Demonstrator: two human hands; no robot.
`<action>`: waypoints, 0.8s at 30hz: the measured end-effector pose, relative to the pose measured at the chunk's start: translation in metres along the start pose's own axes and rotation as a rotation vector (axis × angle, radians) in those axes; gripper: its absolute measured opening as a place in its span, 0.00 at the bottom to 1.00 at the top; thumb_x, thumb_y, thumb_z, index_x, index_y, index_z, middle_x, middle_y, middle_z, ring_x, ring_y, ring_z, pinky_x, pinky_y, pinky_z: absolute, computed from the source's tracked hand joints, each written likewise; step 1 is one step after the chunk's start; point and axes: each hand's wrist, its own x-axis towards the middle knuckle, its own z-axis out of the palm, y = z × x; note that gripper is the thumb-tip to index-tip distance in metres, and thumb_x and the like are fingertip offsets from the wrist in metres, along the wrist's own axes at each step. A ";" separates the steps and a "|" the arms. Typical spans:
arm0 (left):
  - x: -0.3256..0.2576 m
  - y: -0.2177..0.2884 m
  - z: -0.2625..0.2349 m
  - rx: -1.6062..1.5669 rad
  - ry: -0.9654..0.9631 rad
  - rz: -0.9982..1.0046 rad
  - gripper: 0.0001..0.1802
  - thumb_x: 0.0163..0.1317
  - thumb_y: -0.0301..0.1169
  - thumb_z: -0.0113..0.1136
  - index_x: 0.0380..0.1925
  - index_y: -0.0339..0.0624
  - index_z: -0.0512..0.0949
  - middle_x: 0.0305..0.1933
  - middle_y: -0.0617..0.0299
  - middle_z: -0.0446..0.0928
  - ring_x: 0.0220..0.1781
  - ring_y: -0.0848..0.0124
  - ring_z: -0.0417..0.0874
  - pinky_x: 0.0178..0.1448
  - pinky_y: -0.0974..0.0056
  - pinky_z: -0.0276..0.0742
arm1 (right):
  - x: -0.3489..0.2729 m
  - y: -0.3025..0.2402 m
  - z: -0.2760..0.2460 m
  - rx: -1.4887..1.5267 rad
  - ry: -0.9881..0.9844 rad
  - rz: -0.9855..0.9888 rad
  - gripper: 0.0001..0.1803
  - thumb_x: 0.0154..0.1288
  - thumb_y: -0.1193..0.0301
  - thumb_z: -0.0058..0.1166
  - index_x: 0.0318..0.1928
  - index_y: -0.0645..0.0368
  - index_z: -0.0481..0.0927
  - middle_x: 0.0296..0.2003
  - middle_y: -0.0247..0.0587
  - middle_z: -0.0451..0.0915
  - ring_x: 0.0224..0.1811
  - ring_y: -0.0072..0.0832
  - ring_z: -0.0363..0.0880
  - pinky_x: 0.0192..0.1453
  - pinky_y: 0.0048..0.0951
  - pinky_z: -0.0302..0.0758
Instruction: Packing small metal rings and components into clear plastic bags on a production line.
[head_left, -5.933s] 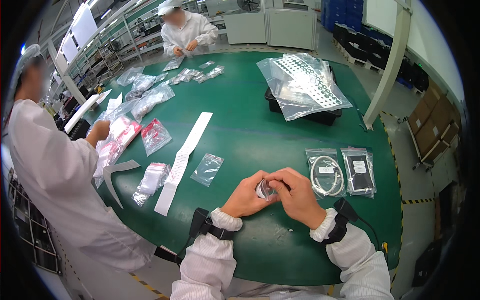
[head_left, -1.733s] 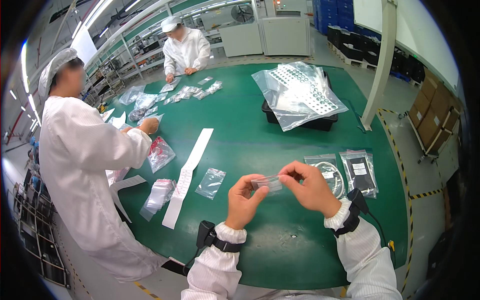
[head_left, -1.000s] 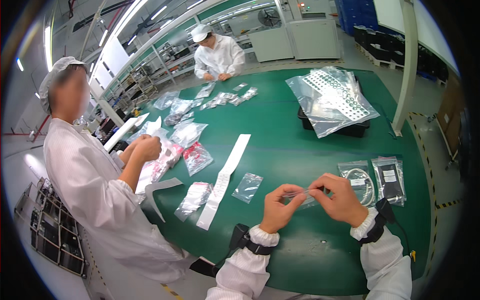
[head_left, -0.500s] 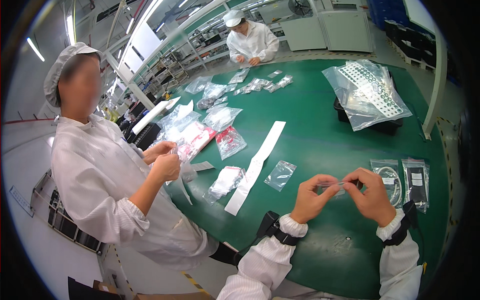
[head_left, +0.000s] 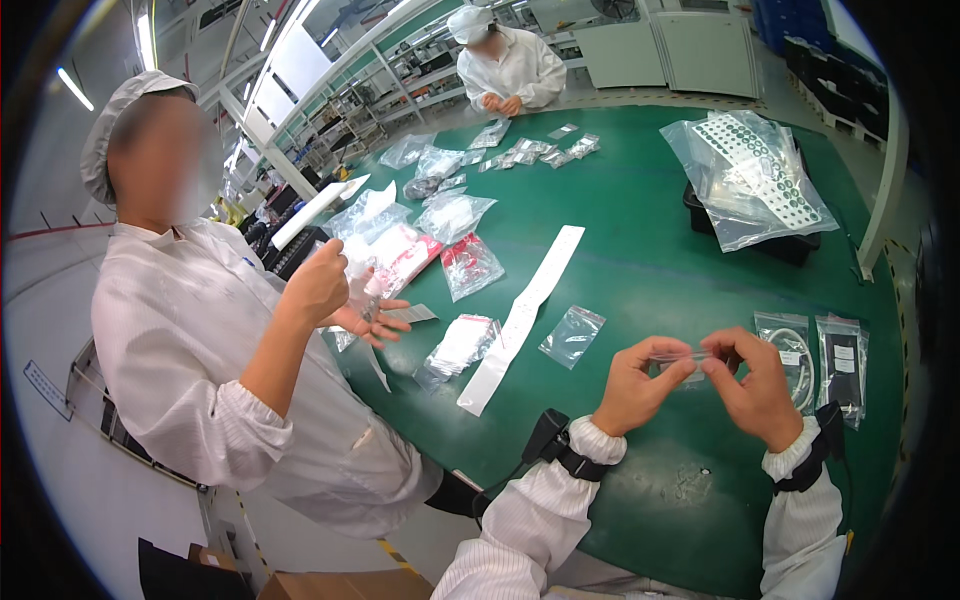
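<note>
My left hand (head_left: pixel 645 385) and my right hand (head_left: pixel 748 382) meet above the green table, thumbs against fingertips. Between them they pinch the edge of a small clear plastic bag (head_left: pixel 680 357); much of it is hidden by my fingers. Left of my hands lies a flat clear zip bag (head_left: pixel 573 336). Just beyond my right hand is a bagged white coiled cable (head_left: pixel 797 355), partly covered by the hand. Beside it rests a clear bag with a dark flat item and a white label (head_left: pixel 842 368).
A long white paper strip (head_left: pixel 522 320) crosses the green table (head_left: pixel 630 270). Left of it are a stack of small bags (head_left: pixel 460 350) and a red-marked bag (head_left: pixel 470 265). A black tray (head_left: pixel 800 245) holds bagged sticker sheets (head_left: pixel 755 185). Two co-workers (head_left: pixel 190 330) stand at the table.
My hands still pinch the bag, with little movement. The nearby co-worker's hands have parted, one raised and the other lowered with its palm open. The view has shifted slightly.
</note>
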 end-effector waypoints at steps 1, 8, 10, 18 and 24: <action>0.000 0.001 0.000 -0.010 -0.005 -0.007 0.11 0.64 0.25 0.70 0.45 0.33 0.82 0.41 0.63 0.84 0.41 0.79 0.82 0.44 0.72 0.79 | 0.000 0.000 0.000 -0.009 0.006 -0.003 0.09 0.64 0.76 0.61 0.44 0.63 0.81 0.31 0.42 0.81 0.32 0.31 0.79 0.35 0.30 0.73; 0.001 0.004 0.002 -0.001 -0.013 -0.002 0.11 0.64 0.25 0.70 0.45 0.33 0.82 0.40 0.63 0.84 0.41 0.79 0.82 0.44 0.72 0.79 | 0.000 0.003 0.001 -0.008 0.024 0.004 0.06 0.65 0.75 0.61 0.40 0.63 0.81 0.29 0.42 0.81 0.30 0.31 0.80 0.33 0.29 0.72; 0.000 0.004 0.002 -0.042 -0.014 -0.032 0.12 0.64 0.24 0.70 0.45 0.33 0.82 0.40 0.62 0.85 0.41 0.79 0.82 0.44 0.72 0.79 | -0.001 0.004 0.000 -0.010 0.021 0.009 0.06 0.65 0.75 0.61 0.40 0.63 0.81 0.29 0.42 0.81 0.30 0.31 0.80 0.33 0.29 0.72; 0.001 -0.002 0.002 0.018 -0.018 0.036 0.12 0.63 0.24 0.71 0.45 0.33 0.82 0.41 0.61 0.85 0.42 0.77 0.83 0.47 0.71 0.79 | 0.002 0.004 -0.008 -0.054 -0.014 -0.010 0.06 0.65 0.75 0.61 0.41 0.63 0.82 0.30 0.41 0.82 0.30 0.29 0.80 0.32 0.28 0.73; -0.002 -0.008 0.007 0.042 -0.082 -0.038 0.12 0.62 0.26 0.72 0.44 0.33 0.82 0.41 0.60 0.85 0.43 0.76 0.84 0.49 0.69 0.80 | 0.006 -0.003 -0.026 -0.030 -0.200 0.122 0.06 0.66 0.73 0.62 0.40 0.63 0.83 0.29 0.42 0.83 0.27 0.29 0.80 0.32 0.29 0.74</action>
